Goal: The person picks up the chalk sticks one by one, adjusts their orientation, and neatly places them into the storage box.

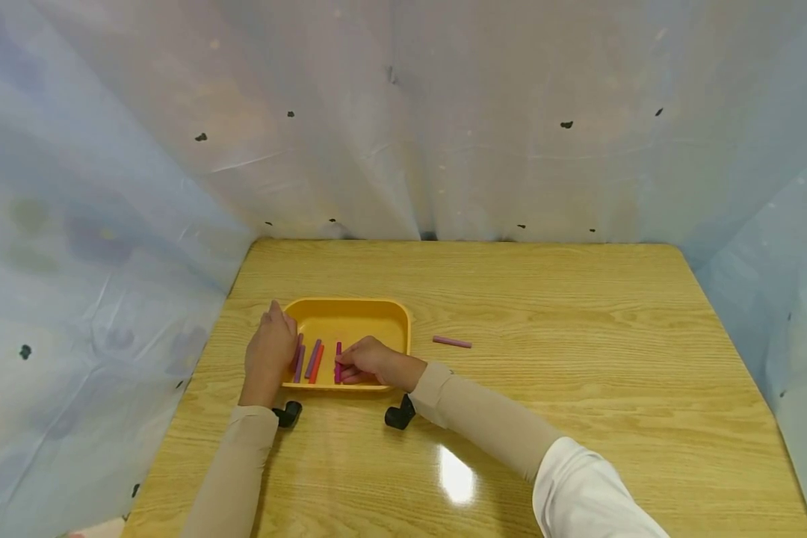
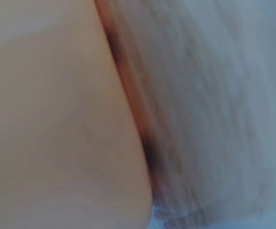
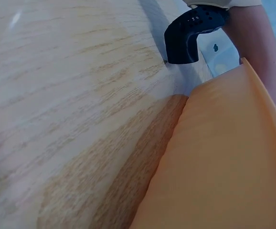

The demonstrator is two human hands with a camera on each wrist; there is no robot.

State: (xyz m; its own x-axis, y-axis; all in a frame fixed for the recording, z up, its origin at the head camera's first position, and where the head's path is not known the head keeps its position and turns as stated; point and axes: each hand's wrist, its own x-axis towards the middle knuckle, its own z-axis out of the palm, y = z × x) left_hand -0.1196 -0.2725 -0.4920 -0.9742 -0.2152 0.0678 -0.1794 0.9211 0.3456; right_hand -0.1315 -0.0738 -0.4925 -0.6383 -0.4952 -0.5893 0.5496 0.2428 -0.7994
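Observation:
A yellow tray with rounded corners sits on the left part of the table. My left hand grips its left side, fingers curled over the rim. Inside, my right hand pinches a thin magenta stick that points away from me. To its left lie a red stick and several purple sticks, roughly side by side. In the right wrist view only the tray's outer wall shows, without my right fingers. The left wrist view is blurred and hides the left fingers.
A pinkish-purple stick lies on the wooden table right of the tray. Black wrist cameras hang under both wrists, the right one near the tray's front edge. Pale plastic sheeting encloses the table's back and sides.

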